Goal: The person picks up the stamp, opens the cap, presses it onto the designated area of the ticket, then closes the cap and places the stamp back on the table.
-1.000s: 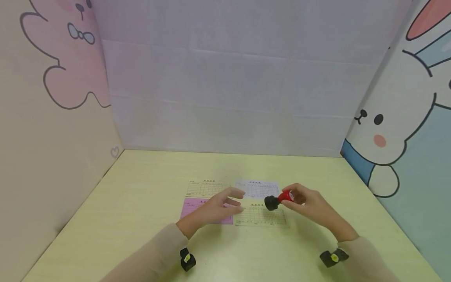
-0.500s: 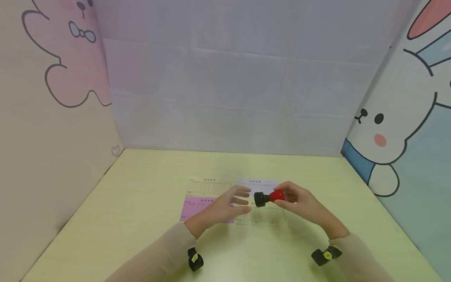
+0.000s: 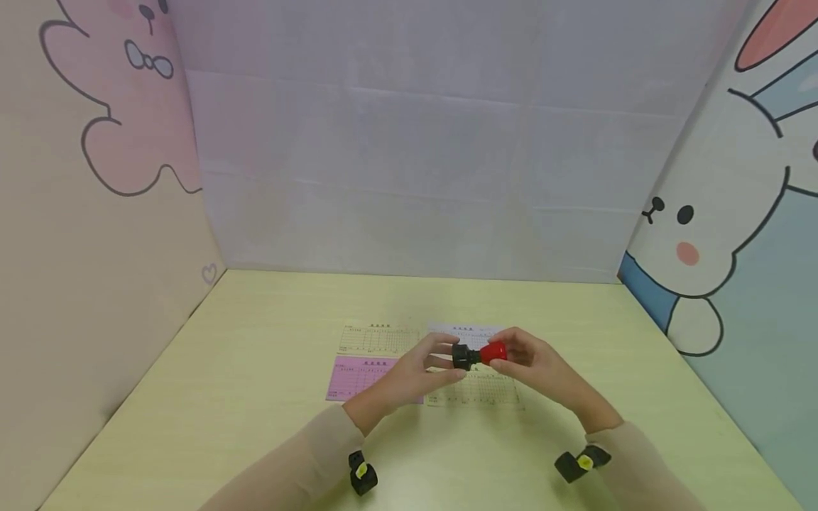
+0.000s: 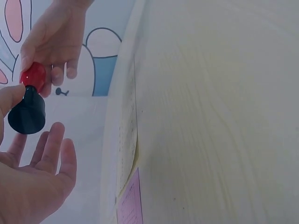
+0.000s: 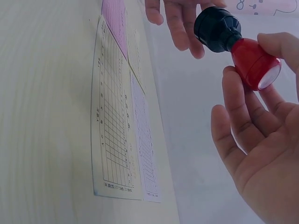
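Observation:
A round hand stamp with a red handle and black end (image 3: 461,357) is held sideways above the paper forms. My right hand (image 3: 543,369) pinches the red handle (image 5: 254,63) between thumb and fingers. My left hand (image 3: 409,372) reaches in from the other side, its thumb and spread fingers around the black end without closing on it. In the left wrist view, the left thumb (image 4: 10,99) overlaps the stamp near its neck, and the other fingers sit below the black end. A pale disc shows on the handle's top in the right wrist view.
Beneath the hands lie a pink form (image 3: 354,380), a yellow form (image 3: 377,341), a white form (image 3: 460,330) and another yellow form (image 3: 476,392), in two rows on the light wooden table (image 3: 255,355). A pale back wall (image 3: 409,177) and cartoon-printed side walls surround it.
My right hand has carried the stamp leftward, turning it nearly level. The left hand has moved right, so the black end now sits between its thumb and fingers.

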